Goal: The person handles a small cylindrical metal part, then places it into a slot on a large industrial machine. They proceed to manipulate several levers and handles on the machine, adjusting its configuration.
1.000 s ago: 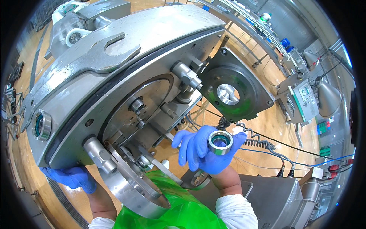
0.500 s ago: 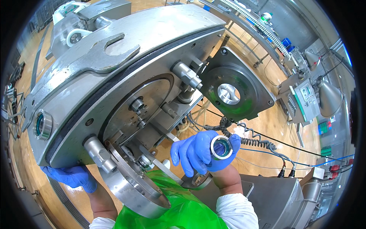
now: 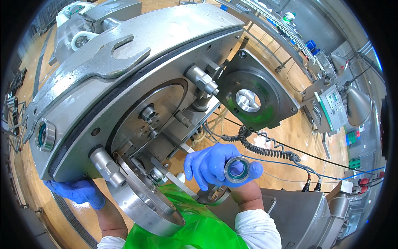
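Note:
My right hand (image 3: 211, 166), in a blue glove, holds a short metal ring (image 3: 228, 174) with a dark green lining, pinched near the thumb. The other fingers curl loosely to the left. My left hand (image 3: 76, 193), also gloved, rests against the lower left edge of a big steel machine housing (image 3: 70, 135); its fingertips are hidden. A similar ring (image 3: 50, 137) sits on the housing's left end. A large open-ended wrench (image 3: 93, 66) lies on top. Below the round recessed plate (image 3: 166, 99), a thick metal disc (image 3: 141, 211) projects toward me.
A square steel plate with a central hole (image 3: 265, 110) hangs at the right of the housing. Coiled black cables (image 3: 265, 151) and hoses run right below it. Further right stand a control panel (image 3: 333, 101) and a steel cone (image 3: 358, 106). A conveyor (image 3: 282, 31) crosses the back.
The ring in my right hand has turned and shifted slightly down and left, so its opening faces me more squarely. My left hand stays at the housing edge.

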Demonstrator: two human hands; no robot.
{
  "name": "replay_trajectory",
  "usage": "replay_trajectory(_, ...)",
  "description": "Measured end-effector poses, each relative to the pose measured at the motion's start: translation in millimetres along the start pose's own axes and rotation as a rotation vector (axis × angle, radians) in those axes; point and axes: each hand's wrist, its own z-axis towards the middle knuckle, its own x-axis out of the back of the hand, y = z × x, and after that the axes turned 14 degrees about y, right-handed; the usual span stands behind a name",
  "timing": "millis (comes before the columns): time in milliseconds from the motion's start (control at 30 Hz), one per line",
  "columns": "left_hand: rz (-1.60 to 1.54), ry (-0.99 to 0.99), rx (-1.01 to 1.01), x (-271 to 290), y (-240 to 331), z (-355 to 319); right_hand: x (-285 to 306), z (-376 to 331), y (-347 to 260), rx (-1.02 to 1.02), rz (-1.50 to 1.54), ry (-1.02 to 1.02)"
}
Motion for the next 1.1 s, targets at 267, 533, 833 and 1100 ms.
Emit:
replay_trajectory(267, 0.022, 0.002, -0.019, 1, -4, 2, 8, -4, 15, 0.104, 0.059, -0.064)
replay_trajectory(533, 0.008, 0.008, 0.024, -5, 5, -1, 5, 0, 15, 0.162, -0.066, -0.118)
replay_trajectory(833, 0.026, -0.012, -0.025, -2, -1, 2, 0, -4, 18, 0.13, -0.081, -0.046)
replay_trajectory(1100, 0.003, 0.002, -0.003, -5, 2, 1, -2, -5, 17, 0.125, -0.053, -0.033)
